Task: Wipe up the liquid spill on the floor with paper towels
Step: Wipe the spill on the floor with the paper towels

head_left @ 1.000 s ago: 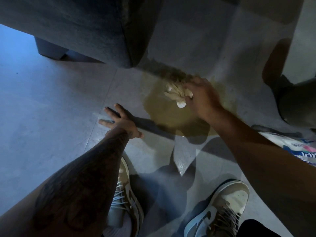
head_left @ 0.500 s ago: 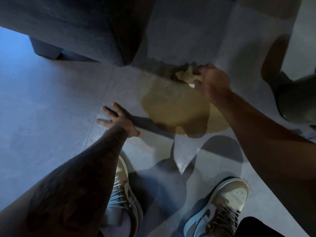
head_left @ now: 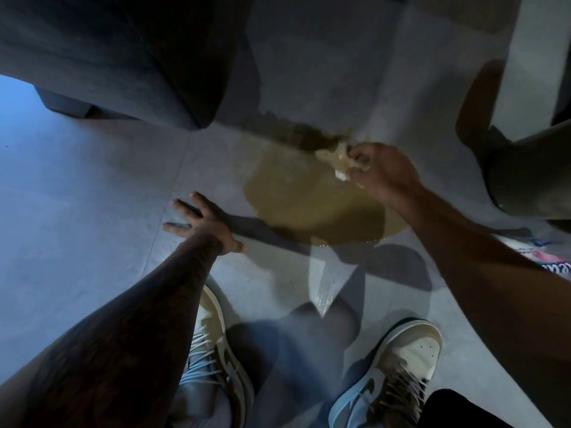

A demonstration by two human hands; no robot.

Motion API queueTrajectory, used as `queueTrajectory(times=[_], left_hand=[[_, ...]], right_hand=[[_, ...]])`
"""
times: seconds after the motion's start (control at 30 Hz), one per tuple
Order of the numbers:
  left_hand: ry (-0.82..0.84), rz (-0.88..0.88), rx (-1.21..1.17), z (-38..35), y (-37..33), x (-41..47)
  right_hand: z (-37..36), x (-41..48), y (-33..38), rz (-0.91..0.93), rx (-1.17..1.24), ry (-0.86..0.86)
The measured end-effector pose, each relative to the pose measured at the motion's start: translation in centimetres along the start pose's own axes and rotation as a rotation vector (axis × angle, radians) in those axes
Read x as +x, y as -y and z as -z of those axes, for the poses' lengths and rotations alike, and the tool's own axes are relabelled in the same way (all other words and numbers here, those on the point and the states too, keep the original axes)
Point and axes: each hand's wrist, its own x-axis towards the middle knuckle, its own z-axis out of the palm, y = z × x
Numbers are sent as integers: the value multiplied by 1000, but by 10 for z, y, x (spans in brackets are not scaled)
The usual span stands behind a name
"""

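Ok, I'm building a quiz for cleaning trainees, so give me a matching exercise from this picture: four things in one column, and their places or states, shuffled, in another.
Things:
1. left hand
2. right hand
3. crumpled, soaked paper towel
4. brownish-yellow liquid puddle

States:
A. spread on the grey floor tiles between the two arms
B. flat on the floor, fingers splayed
C. closed around a wad
D. at the puddle's far edge, stained

Pairs: 1-B, 2-C, 3-D, 4-A
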Motion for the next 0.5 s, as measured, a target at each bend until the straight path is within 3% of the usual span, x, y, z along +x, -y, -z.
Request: queueTrajectory(times=[0.17, 0.3, 0.4, 0.5], left_hand=[[-12, -23, -95, -1, 0, -1], [-19, -13, -112, -2, 0, 1], [-20, -6, -102, -4, 0, 3], [-22, 1, -86, -3, 0, 4]], right_hand=[[29, 45, -11, -22, 1, -36], [16, 72, 0, 16, -233, 44], [-6, 60, 11, 63, -376, 33], [-17, 29, 17, 194, -317, 107]])
